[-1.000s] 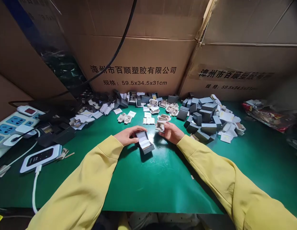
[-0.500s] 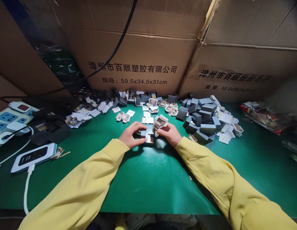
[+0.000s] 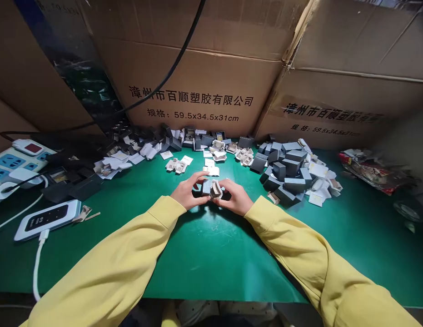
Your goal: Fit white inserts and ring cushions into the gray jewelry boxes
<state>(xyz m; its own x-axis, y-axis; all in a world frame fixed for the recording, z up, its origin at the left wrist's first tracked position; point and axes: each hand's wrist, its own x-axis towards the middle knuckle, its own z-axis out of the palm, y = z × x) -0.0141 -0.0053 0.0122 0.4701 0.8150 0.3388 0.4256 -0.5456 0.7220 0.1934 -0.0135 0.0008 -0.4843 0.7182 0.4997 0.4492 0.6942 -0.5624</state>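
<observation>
Both hands meet over the middle of the green table. My left hand (image 3: 188,192) is closed on a small dark box (image 3: 206,187), thumb at the near side and fingers at the far side. Against the box's right side, my right hand (image 3: 237,196) pinches a folded white-and-grey cardboard insert (image 3: 216,190). Box and insert touch; how deep the insert sits inside I cannot tell. Just beyond the hands lies a white card piece (image 3: 211,171). Farther back are more folded inserts (image 3: 179,165) and loose cards.
A heap of dark boxes (image 3: 288,170) stands at the right, beside white papers (image 3: 322,181). Left are more papers (image 3: 114,164), a white device (image 3: 47,220) with a cable, and a power strip (image 3: 13,161). Large cartons (image 3: 197,68) line the back; a red plastic bag (image 3: 371,170) lies far right.
My right hand has brought the insert left and down against the box in my left hand. The box now appears turned, and the two hands are closer together.
</observation>
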